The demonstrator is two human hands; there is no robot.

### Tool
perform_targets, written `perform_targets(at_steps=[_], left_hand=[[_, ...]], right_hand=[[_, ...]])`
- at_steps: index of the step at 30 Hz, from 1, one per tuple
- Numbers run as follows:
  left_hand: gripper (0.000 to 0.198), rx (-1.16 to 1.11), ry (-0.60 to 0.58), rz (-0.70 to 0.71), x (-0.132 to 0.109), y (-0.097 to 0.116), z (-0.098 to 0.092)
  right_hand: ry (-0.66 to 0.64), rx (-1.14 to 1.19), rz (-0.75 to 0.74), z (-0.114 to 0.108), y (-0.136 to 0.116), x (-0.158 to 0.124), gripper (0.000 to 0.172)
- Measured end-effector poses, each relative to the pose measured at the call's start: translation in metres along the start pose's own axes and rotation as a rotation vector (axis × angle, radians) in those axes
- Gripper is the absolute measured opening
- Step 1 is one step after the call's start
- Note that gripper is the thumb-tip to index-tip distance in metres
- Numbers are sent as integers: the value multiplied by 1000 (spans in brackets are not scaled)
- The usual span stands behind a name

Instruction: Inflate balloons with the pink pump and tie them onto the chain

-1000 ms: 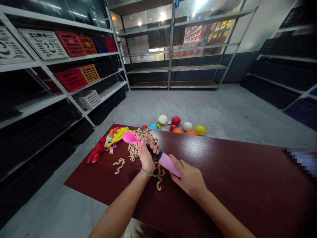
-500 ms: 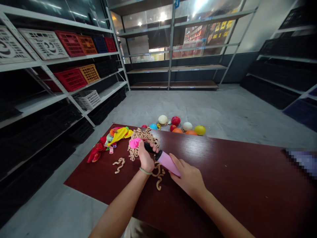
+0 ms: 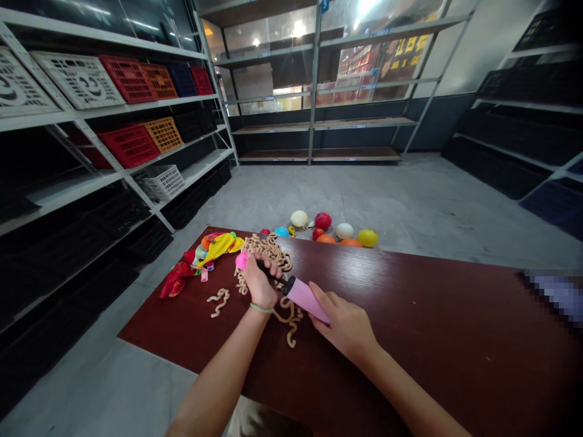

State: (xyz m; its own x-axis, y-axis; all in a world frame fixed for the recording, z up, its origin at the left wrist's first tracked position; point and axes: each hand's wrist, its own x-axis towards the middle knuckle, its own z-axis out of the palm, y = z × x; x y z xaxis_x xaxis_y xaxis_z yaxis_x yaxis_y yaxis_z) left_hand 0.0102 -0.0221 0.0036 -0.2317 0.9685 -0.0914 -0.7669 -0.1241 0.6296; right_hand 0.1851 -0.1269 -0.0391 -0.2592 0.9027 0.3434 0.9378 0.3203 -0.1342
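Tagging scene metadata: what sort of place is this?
Probably a storeroom or warehouse: metal racks line the walls, plastic crates sit on the left ones, and the floor is bare concrete. The left hand and right hand hold a pump over a table.

A dark red table [image 3: 455,340] stands on grey concrete floor [image 3: 410,200]. Left of the table, metal shelves [image 3: 136,107] hold red, orange and white crates [image 3: 130,145]; beyond it, bare shelving [image 3: 355,124] backs onto lit windows [image 3: 282,36].
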Motion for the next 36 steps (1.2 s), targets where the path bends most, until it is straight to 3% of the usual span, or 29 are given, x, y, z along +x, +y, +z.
perform_targets(at_steps=[5,7,10,14,17,20,26,28,31,36], left_hand=[[20,-23,145,158,27,42,-13],[19,-39,183,203,32,49,-16],[19,-5,185,203,26,36,-11],[19,106,50,69,1,-6,3],[22,140,6,11,-10,-24,7],[23,144,27,7,-6,-17,7],[15,61,136,131,24,26,-6],[15,48,195,161,29,32,-11],[15,47,219,152,21,19,-11],[17,122,107,-11,-7,-25,3]], right_hand=[[8,-33,-89,-3,10,0,61],[9,-45,-103,-3,12,0,62],[24,-42,-71,0,8,0,61],[50,-26,7,4,-1,-1,62],[53,-9,10,5,-3,0,64],[51,13,-40,4,3,2,65],[91,-116,-152,-6,25,4,61],[87,-166,-176,-7,26,4,61],[89,-187,-148,-4,19,3,60],[111,-142,-36,11,4,-3,63]])
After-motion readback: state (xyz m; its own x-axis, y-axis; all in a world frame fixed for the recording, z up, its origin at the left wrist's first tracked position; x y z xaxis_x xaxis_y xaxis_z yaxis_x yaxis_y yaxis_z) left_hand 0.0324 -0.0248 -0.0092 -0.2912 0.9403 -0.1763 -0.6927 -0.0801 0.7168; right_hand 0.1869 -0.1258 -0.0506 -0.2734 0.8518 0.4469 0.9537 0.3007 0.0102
